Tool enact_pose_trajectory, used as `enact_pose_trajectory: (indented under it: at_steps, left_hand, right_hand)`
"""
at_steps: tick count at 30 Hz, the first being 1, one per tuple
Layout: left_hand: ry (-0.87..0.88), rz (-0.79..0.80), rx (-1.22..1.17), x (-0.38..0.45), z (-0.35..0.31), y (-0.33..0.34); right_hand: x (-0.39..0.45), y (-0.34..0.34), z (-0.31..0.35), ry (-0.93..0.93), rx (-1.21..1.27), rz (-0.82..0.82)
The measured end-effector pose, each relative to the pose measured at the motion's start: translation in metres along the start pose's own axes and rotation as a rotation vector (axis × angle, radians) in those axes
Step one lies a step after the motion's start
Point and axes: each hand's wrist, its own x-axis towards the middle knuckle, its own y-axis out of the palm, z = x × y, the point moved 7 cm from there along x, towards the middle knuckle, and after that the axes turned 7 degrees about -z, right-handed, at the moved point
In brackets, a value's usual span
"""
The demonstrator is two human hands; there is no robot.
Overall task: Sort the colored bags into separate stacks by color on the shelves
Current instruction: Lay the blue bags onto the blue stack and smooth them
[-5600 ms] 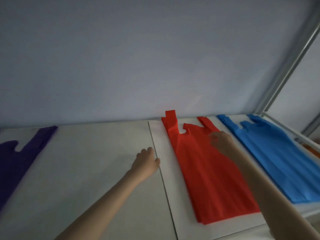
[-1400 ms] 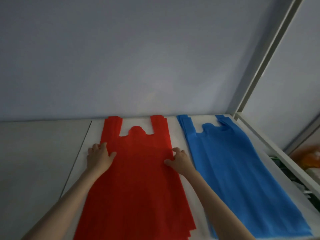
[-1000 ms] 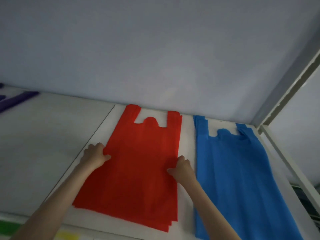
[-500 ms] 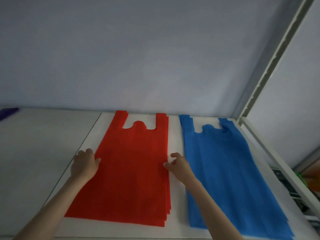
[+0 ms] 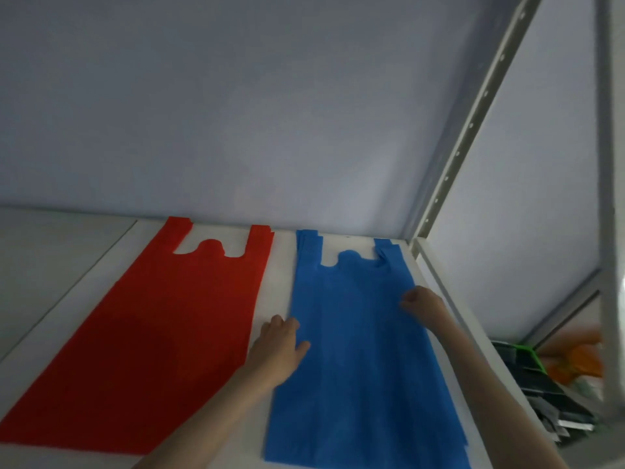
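Observation:
A stack of blue bags (image 5: pixel 358 350) lies flat on the white shelf (image 5: pixel 277 265), handles toward the back wall. To its left lies a stack of red bags (image 5: pixel 162 326), apart from it by a narrow strip of shelf. My left hand (image 5: pixel 280 346) rests on the blue stack's left edge, fingers loosely spread and thumb on the blue fabric. At the stack's right edge my right hand (image 5: pixel 422 302) touches the bags with bent fingers; I see no bag gripped. Neither hand touches the red stack.
A grey perforated shelf post (image 5: pixel 473 113) rises at the back right, with the shelf's side rail (image 5: pixel 449 299) running forward from it. Beyond the rail, lower right, are dark items with green and orange things (image 5: pixel 571 363). A seam (image 5: pixel 67 292) divides the shelf boards at left.
Both hands have left the sides of the red stack and moved right to the sides of the blue stack. The view has shifted right; the purple bag at far left is out of sight.

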Motion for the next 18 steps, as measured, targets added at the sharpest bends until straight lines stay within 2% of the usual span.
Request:
enact_pose_trajectory:
  at_steps: [2,4,8,18]
  left_hand:
    - [-0.003,0.009,0.021,-0.002,-0.015,0.014]
    - [-0.022,0.018,0.074,-0.004,-0.021,0.025]
    - [-0.065,-0.006,0.142,-0.004,-0.025,0.028]
    - [-0.111,0.045,0.16,0.004,-0.025,0.033]
  right_hand:
    - [0.023,-0.014,-0.01,0.023,0.038,-0.063]
    - [0.045,-0.016,-0.017,0.054,0.069,-0.059]
    - [0.077,0.005,-0.022,0.181,0.258,0.099]
    - [0.134,0.035,-0.023,0.343,0.577,0.251]
